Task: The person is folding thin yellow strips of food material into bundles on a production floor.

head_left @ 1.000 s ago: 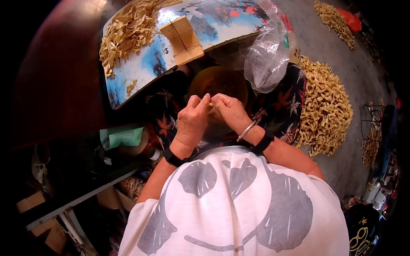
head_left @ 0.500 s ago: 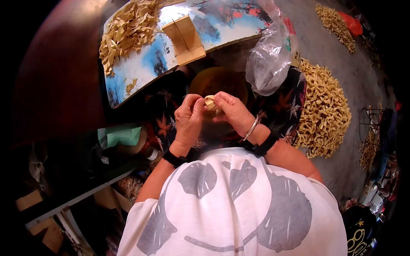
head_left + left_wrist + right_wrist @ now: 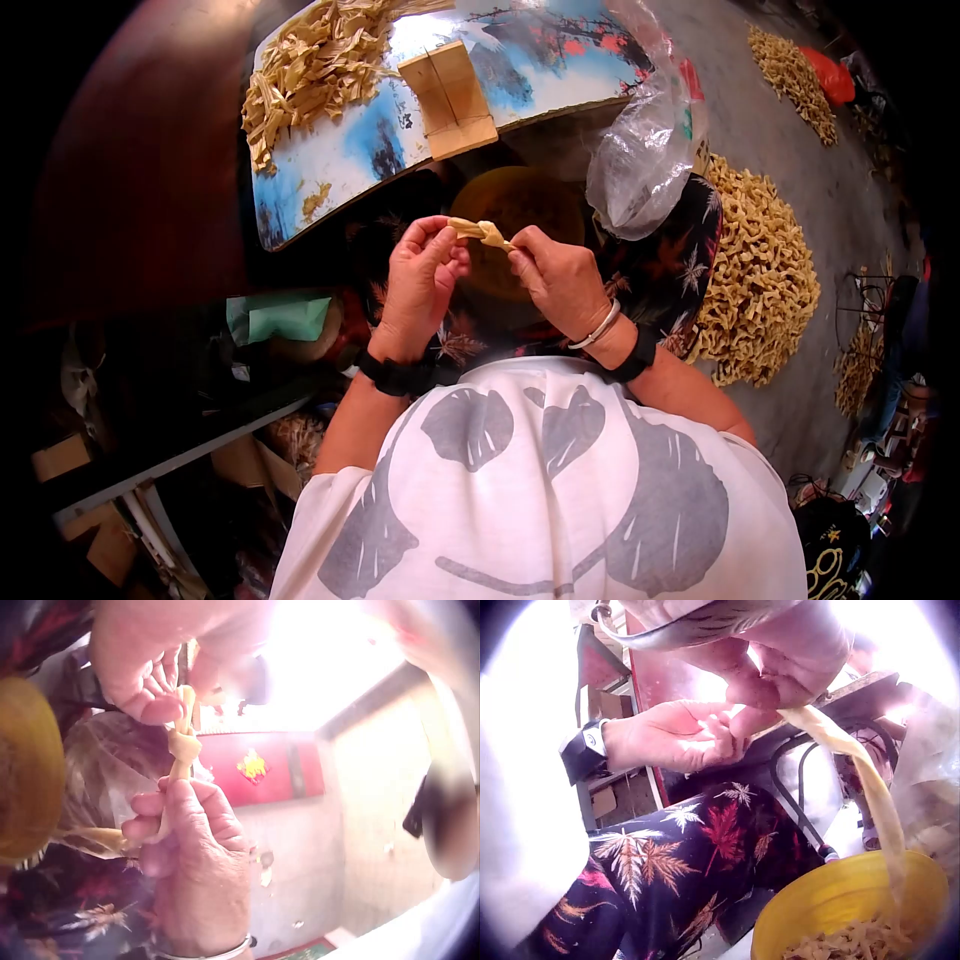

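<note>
Knotted strip (image 3: 468, 229): both hands (image 3: 415, 290) (image 3: 565, 287) pinch it, either side of the knot (image 3: 492, 236).

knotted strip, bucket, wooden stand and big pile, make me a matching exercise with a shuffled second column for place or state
1. knotted strip
2. bucket
3. wooden stand
4. big pile

A. on the floor
B. yellow, with scraps inside
C. held between the left hand and the right hand
D. on the table

Pairs: 1-C, 2-B, 3-D, 4-A
</note>
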The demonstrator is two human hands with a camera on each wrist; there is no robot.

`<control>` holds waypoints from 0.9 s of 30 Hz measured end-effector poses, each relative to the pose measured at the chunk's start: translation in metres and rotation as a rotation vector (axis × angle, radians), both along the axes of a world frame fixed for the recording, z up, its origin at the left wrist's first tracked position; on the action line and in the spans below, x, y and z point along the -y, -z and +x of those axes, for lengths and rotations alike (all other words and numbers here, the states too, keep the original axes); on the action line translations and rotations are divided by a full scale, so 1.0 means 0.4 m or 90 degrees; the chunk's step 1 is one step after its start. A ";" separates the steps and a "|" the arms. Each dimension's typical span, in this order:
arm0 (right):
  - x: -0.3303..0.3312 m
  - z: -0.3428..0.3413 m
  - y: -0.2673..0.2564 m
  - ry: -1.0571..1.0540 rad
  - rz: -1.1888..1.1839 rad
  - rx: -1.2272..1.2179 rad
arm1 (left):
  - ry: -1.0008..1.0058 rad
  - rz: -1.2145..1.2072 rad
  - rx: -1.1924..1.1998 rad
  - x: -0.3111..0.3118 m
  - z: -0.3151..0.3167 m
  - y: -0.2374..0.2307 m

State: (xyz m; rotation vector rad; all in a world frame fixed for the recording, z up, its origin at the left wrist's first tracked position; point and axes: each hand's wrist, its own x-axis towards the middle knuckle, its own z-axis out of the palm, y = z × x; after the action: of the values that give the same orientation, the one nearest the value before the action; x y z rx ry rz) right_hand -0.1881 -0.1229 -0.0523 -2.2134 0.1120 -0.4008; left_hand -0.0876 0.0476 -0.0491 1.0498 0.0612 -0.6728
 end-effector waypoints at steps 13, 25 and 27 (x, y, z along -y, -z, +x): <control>0.003 0.080 0.034 -0.039 0.272 0.011 | 0.148 0.060 0.068 0.031 -0.056 0.012; 0.011 0.073 0.023 -0.077 0.603 -0.182 | 0.044 0.309 0.328 0.032 -0.069 0.002; 0.016 0.071 0.026 -0.074 0.621 -0.183 | 0.068 0.271 0.196 0.028 -0.071 -0.023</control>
State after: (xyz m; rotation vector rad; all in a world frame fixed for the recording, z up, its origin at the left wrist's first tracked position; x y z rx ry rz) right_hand -0.1596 -0.1292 -0.0626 -1.2852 0.2661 0.0578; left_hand -0.1162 0.0363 -0.0397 1.5659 -0.1251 -0.5991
